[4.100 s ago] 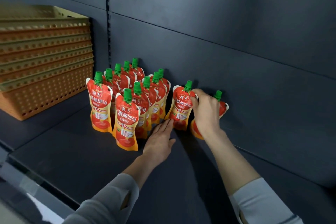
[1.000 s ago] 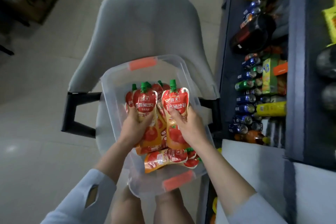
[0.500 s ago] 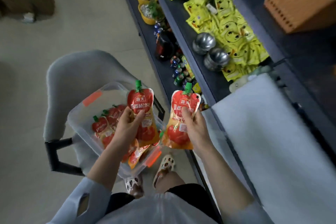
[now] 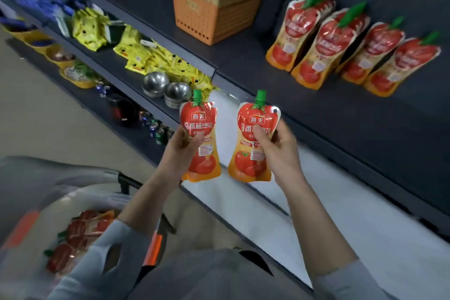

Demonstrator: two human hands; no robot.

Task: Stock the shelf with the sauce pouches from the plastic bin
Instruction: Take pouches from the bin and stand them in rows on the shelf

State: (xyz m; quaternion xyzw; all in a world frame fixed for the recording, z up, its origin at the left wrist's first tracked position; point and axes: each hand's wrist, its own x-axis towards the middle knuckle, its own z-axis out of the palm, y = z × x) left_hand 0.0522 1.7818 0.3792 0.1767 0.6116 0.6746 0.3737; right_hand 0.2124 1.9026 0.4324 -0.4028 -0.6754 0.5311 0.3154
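My left hand [image 4: 181, 147] grips a red and orange sauce pouch [image 4: 201, 137] with a green cap, held upright in the air. A second pouch of the same kind [image 4: 253, 153] is in my right hand [image 4: 280, 147], just to the right of the first. Both hang in front of the dark shelf [image 4: 304, 114], below its front edge. Several matching pouches [image 4: 341, 41] stand in rows on that shelf at the upper right. At the lower left, the clear plastic bin [image 4: 26, 224] with orange latches holds more pouches [image 4: 75, 238], partly hidden by my left sleeve.
A stack of orange perforated baskets [image 4: 219, 0] stands on the same shelf left of the pouches. Lower shelves hold yellow snack packs [image 4: 151, 56], two metal bowls [image 4: 165, 87] and small bottles [image 4: 155, 126]. A white shelf surface [image 4: 341, 217] runs below my hands. The bin rests on a grey chair [image 4: 29, 178].
Both hands lifted one pouch each out of the bin and raised them toward the shelf. My view swung from the bin up and right to the stocked shelf.
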